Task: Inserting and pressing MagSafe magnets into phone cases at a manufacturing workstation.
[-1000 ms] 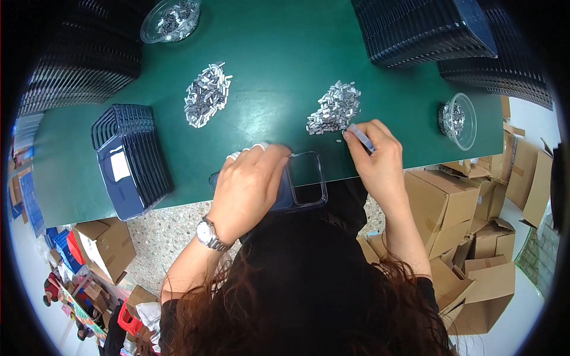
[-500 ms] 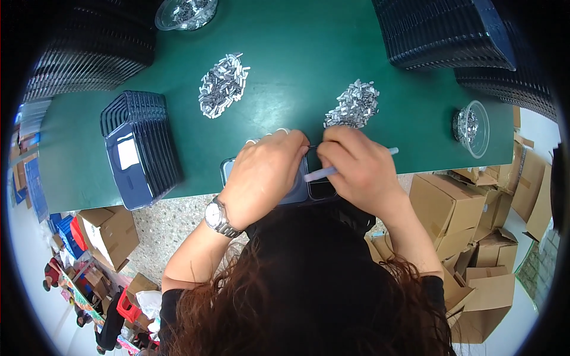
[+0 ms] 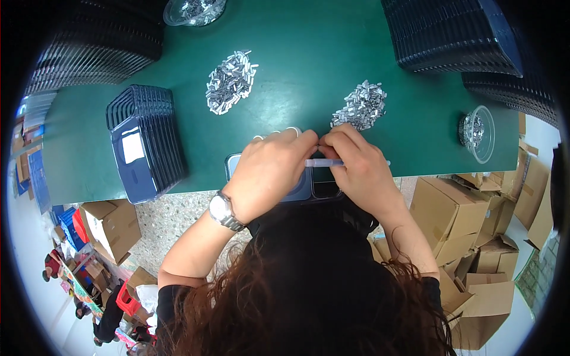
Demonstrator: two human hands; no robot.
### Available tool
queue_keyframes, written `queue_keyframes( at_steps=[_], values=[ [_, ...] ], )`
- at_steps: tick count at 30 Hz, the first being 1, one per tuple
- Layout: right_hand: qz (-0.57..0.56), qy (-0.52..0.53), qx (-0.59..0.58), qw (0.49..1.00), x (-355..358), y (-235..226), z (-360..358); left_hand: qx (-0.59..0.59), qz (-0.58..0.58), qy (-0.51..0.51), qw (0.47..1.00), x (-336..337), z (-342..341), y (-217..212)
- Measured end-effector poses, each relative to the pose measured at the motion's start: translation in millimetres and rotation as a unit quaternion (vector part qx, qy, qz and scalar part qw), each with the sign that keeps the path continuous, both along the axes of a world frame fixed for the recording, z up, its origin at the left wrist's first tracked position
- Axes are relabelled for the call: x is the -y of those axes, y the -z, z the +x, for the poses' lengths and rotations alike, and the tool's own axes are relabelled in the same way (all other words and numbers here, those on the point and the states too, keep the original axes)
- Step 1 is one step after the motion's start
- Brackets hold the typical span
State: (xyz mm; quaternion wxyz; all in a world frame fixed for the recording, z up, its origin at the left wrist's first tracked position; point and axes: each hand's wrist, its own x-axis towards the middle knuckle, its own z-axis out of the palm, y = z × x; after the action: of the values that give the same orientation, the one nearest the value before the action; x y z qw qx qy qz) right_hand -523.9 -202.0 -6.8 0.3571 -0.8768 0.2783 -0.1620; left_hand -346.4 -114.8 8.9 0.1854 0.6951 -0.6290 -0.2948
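A phone case (image 3: 301,188) with a blue-grey back and dark rim lies at the near edge of the green table, mostly covered by my hands. My left hand (image 3: 267,169), with a watch at the wrist, is closed over its far rim, thumb and forefinger pinched. My right hand (image 3: 363,169) keeps a slim translucent purple pen-like stick (image 3: 322,162) under its fingers, lying nearly level across the case. Both hands' fingertips meet at the rim; any small part between them is hidden. Just beyond my right hand is a heap of small silvery-grey pieces (image 3: 360,105).
A second heap of small pieces (image 3: 231,82) lies farther left. Stacked dark blue cases (image 3: 135,157) stand at the left, with taller stacks (image 3: 448,35) at the far corners. Clear plastic bowls (image 3: 484,135) hold more pieces. Cardboard boxes (image 3: 448,207) crowd the floor at right.
My right hand's fingertips have closed in on my left hand's at the rim. The stick has swung from slanting to nearly level. The whole view has shifted slightly.
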Motion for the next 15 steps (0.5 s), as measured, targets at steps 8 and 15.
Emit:
queue_keyframes(
  at_steps=[8,15],
  values=[
    [-0.134,-0.029,-0.121,0.983,2,-22,-24,0.073,-0.108,0.041,0.991,-4,-5,11],
    [-0.180,-0.044,-0.201,0.962,-11,-23,-12,0.087,-0.089,0.059,0.990,-4,-5,8]
  ],
)
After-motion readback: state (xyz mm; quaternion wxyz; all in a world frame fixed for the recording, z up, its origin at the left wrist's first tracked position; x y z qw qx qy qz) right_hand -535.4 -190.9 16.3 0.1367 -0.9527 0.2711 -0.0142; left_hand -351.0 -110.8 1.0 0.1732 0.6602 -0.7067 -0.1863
